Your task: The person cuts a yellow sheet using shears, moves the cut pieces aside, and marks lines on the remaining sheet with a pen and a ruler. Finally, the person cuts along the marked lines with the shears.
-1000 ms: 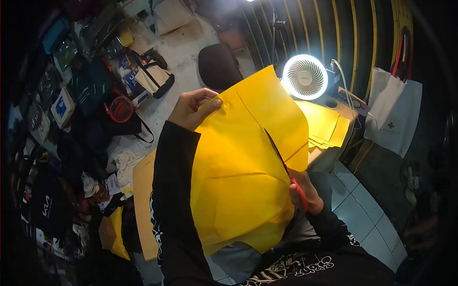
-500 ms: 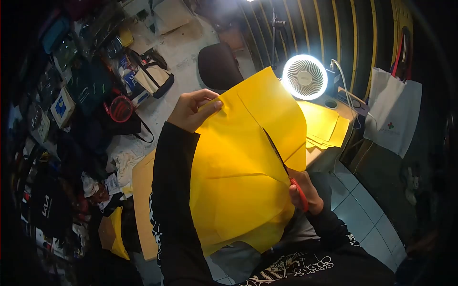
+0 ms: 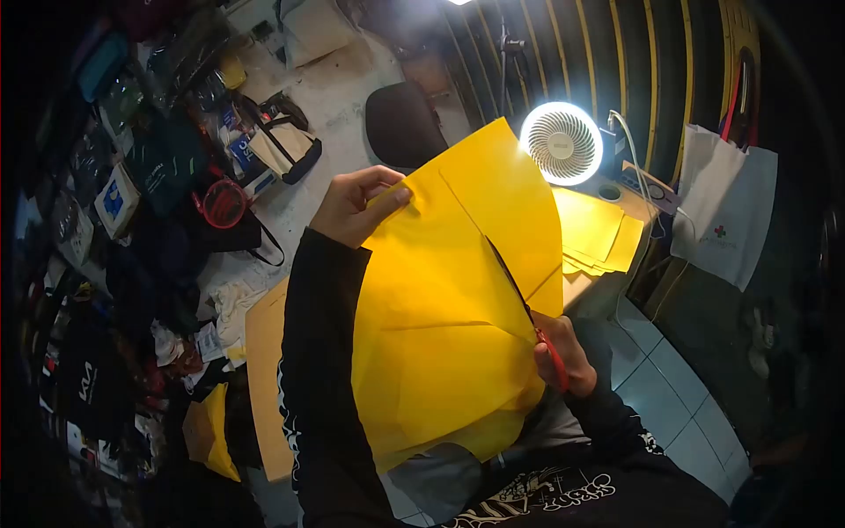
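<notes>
A large sheet of yellow fabric [image 3: 449,370] spreads in front of me, creased across its middle. My left hand [image 3: 359,204] pinches its upper left edge between thumb and fingers. Red-handled scissors [image 3: 552,356] are gripped in my right hand [image 3: 572,359] at the sheet's right side. Their dark blade points up and left over the fabric, along a line that runs toward the top edge. Part of the scissors and the fingers in the handles are hidden.
A lit round fan [image 3: 562,143] stands beyond the sheet, near cut yellow pieces [image 3: 598,231] on a wooden table. A white bag [image 3: 726,207] hangs at right. Bags and clutter fill the left, including a red basket [image 3: 224,202]. A dark chair [image 3: 403,125] stands behind.
The yellow fabric's top corner has risen slightly, and its lower edge has shifted a little. Both hands and the scissors stay nearly where they were.
</notes>
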Demonstrator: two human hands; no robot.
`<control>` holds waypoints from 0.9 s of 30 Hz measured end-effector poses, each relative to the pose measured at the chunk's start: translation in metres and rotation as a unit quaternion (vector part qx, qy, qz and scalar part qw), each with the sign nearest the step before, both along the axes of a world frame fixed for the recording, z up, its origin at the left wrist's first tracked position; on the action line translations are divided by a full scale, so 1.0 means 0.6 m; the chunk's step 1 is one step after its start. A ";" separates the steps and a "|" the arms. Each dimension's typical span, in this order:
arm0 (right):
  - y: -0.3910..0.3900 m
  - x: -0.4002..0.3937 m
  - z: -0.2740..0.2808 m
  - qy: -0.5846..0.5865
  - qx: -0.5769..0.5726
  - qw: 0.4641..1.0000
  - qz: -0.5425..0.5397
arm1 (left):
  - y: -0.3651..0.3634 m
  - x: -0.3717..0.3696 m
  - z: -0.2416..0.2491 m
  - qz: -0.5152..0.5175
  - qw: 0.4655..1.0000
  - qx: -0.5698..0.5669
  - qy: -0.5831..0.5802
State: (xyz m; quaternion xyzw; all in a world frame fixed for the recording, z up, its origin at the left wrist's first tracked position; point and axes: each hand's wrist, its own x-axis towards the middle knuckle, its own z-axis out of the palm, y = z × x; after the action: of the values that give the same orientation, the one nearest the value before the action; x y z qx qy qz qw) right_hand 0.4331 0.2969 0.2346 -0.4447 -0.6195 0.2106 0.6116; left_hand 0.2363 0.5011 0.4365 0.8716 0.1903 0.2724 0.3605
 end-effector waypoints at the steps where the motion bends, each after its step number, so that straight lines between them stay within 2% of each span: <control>1: 0.001 0.000 -0.002 -0.004 0.006 1.000 -0.002 | -0.003 0.001 0.002 -0.003 1.000 -0.006 -0.003; 27: 0.004 0.008 0.030 -0.027 -0.025 0.997 0.073 | -0.009 -0.015 0.012 -0.022 0.999 -0.020 -0.039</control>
State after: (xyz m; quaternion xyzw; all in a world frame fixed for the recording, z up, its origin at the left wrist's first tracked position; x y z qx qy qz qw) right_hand 0.4378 0.2994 0.2527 -0.4189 -0.6611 0.2580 0.5665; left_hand 0.2274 0.4960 0.4438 0.8569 0.1622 0.2947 0.3907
